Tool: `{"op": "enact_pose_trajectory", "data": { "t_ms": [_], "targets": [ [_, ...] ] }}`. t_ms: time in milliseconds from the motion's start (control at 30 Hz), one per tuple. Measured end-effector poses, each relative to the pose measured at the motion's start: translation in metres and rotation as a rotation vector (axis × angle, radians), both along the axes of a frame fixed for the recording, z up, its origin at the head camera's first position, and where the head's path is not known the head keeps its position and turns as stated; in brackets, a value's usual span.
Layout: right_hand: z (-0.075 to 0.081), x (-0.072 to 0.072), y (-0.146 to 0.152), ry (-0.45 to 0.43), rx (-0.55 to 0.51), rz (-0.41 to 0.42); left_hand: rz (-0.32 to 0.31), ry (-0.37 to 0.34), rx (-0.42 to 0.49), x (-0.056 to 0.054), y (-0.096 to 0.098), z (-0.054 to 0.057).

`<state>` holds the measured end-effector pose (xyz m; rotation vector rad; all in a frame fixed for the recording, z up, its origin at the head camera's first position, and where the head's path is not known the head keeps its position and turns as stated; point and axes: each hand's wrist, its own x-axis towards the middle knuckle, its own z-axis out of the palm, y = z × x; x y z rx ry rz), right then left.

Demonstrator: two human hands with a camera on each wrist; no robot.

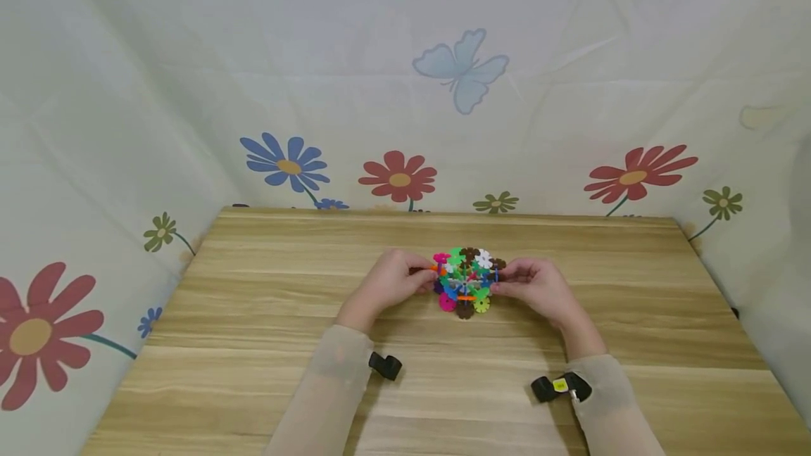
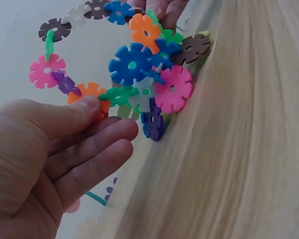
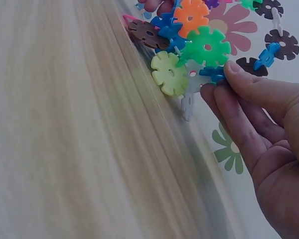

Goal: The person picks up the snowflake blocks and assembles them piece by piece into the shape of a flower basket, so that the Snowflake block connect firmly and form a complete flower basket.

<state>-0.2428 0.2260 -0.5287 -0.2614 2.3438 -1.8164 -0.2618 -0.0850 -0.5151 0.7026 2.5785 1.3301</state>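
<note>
A structure of interlocked, notched plastic flower discs [image 1: 465, 298] in many colors sits at the middle of the table between both hands. My left hand [image 1: 389, 279] pinches an orange disc [image 2: 91, 88] on its left side, thumb on top and fingers beneath. On the opposite side, my right hand [image 1: 541, 290] pinches a blue disc [image 3: 213, 74] between thumb and fingers. The left wrist view shows a ring of linked discs rising above a denser cluster, including a pink disc [image 2: 177, 94]. A yellow-green disc [image 3: 165, 74] is low on the right side, near the tabletop.
The wood-grain table [image 1: 253, 343] extends around the hands. Behind it hangs a pale cloth [image 1: 342, 34] printed with flowers and a butterfly, which also runs along the left and right sides. Small black devices [image 1: 385, 366] are worn at both wrists.
</note>
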Motion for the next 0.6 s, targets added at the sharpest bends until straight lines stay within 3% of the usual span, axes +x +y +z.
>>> {"op": "enact_pose_trajectory", "data": {
  "t_ms": [167,267,400,500,600],
  "targets": [
    [-0.001,0.002,0.003,0.0,0.016,0.006,-0.016,-0.031,-0.004,-0.003,-0.005,-0.003],
    [0.0,0.003,0.005,-0.007,0.022,0.016,-0.022,-0.003,-0.054,-0.006,-0.007,-0.003],
    [0.004,0.006,0.009,-0.022,0.049,0.066,0.016,0.032,-0.125,-0.003,-0.018,0.0],
    [0.01,0.01,0.018,-0.002,0.129,0.103,0.04,0.055,-0.169,0.001,-0.033,0.004],
    [0.021,0.013,0.037,0.099,0.303,0.162,0.053,0.12,-0.25,0.005,-0.055,0.014]
  ]
}}
